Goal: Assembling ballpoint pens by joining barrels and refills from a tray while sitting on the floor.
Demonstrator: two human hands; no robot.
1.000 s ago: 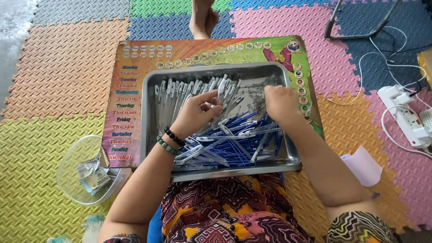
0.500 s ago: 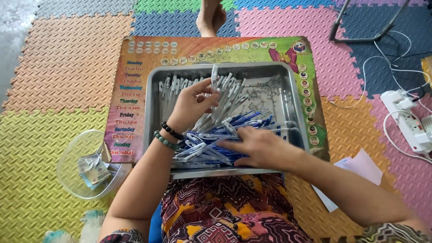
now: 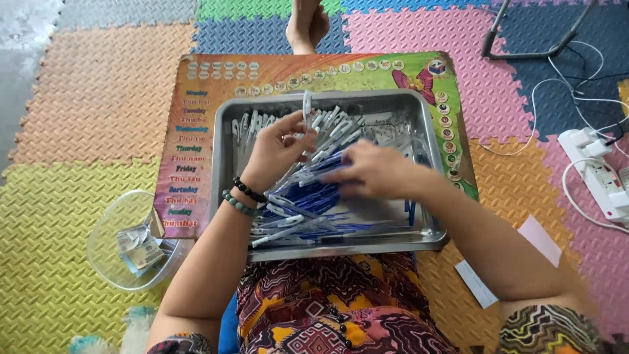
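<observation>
Foam floor mats [image 3: 98, 105] | printed board [image 3: 196, 131] under steel tray [image 3: 426, 170] | pens [image 3: 301, 210] heaped in tray | clear bowl [image 3: 108, 246] left | left hand [image 3: 278, 147] pinching one pen upright | right hand [image 3: 373, 172] flat over pile, grasp unclear.

right hand [image 3: 377, 172] blurred, its grip perhaps on pens [image 3: 308, 196], foot [image 3: 308, 26] cut off by top edge

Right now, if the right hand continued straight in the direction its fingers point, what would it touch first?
The right hand points leftward across the metal tray. It would probably first meet the bundle of pens held by the left hand, though depth is unclear.
</observation>
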